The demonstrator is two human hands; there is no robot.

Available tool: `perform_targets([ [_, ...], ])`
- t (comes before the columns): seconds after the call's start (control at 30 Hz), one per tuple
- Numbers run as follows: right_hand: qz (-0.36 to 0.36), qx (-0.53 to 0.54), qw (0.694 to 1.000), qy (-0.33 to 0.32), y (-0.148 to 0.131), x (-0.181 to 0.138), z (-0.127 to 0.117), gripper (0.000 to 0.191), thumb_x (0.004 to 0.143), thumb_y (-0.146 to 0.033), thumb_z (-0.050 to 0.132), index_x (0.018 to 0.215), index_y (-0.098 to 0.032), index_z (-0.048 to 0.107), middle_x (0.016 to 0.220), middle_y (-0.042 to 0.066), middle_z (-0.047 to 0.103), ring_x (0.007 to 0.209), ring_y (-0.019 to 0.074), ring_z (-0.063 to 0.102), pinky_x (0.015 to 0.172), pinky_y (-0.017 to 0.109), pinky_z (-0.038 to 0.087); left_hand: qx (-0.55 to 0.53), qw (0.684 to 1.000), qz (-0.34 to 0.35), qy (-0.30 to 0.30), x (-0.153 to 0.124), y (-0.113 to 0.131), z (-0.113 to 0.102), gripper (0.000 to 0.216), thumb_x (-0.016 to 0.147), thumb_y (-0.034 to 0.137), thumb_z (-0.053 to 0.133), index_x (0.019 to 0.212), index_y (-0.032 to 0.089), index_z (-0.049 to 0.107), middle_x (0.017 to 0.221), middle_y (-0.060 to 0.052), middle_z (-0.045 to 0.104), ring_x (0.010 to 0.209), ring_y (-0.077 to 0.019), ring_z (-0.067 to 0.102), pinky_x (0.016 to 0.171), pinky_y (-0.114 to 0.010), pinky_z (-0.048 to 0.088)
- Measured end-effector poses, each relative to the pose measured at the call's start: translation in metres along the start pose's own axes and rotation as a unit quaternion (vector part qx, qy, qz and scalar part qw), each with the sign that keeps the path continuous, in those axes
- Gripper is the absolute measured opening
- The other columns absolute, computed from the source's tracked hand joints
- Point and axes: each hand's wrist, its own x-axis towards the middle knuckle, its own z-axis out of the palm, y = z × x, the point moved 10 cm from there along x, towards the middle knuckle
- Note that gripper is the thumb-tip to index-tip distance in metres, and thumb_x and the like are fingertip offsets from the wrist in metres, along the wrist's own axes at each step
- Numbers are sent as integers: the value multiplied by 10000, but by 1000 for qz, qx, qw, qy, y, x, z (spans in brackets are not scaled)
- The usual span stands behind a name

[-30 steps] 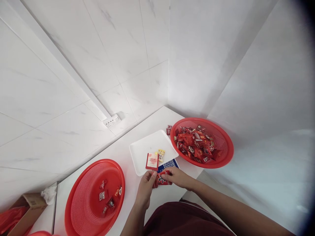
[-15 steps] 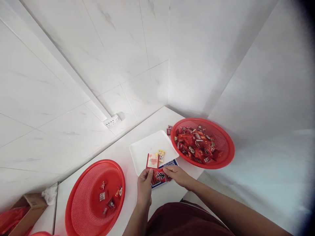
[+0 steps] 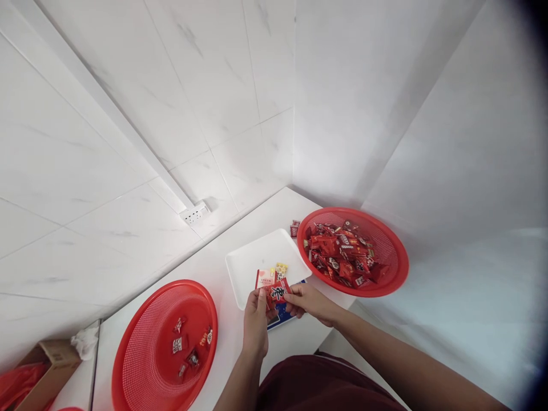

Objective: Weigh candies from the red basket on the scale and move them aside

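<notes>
A small red snack packet (image 3: 277, 291) with black lettering is pinched at both ends between my two hands. My left hand (image 3: 256, 314) grips its left edge, and my right hand (image 3: 309, 301) closes on its right edge. Partly behind it, a pale pink packet with a red border (image 3: 266, 277) and a small yellow packet (image 3: 281, 270) lie on the white tray (image 3: 257, 248). Under the tray's near side a blue printed item (image 3: 285, 315) shows, mostly covered by my hands and the tray.
On the right, a red mesh basket (image 3: 396, 268) holds many red packets. Another red basket (image 3: 139, 354) at left has several small packets inside. Two dark red packets (image 3: 294, 228) lie beside the right basket. A cardboard box (image 3: 57, 365) stands far left; a power strip (image 3: 196, 213) is on the wall.
Both hands have raised the red packet slightly away from me, over the tray's near edge. It now tilts and covers part of the pink packet.
</notes>
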Motion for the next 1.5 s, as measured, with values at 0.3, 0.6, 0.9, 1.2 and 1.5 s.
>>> perform_targets([
  [0.3,-2,-8,1000,29,0,6,-7,374,672,-516,639,624,-170,507,546,-27,584,486,88,512,470,217,352,51,998,41,18,-5,10,-5,575,755,480,591,1211,207,373,564,79,470,496,-97,452,508,-217,366],
  [0.6,35,-49,996,68,9,39,-13,281,778,-409,567,636,-175,502,578,-15,599,486,75,509,488,199,383,76,996,4,50,7,-11,-27,735,747,525,559,1322,143,305,634,30,540,564,-126,511,553,-253,425],
  [0.9,-4,-208,973,102,7,69,-32,293,833,-377,483,662,-156,573,614,33,632,507,112,536,511,227,377,73,995,-39,52,4,-35,-47,670,737,489,594,1269,146,372,727,-16,594,584,-117,531,593,-264,444],
  [1.2,-81,-331,937,78,21,63,-5,202,729,-217,559,890,-199,679,873,40,696,826,186,610,757,281,423,59,995,-55,53,7,-50,-59,601,687,498,645,1141,144,469,713,-11,595,558,-104,532,577,-259,436],
  [1.5,-136,-315,934,94,9,69,-1,354,719,-192,547,1054,-182,660,1134,89,642,1049,221,572,931,330,404,62,995,-57,51,3,-44,-56,581,665,492,656,1099,136,503,688,-6,599,557,-105,527,573,-256,432],
])
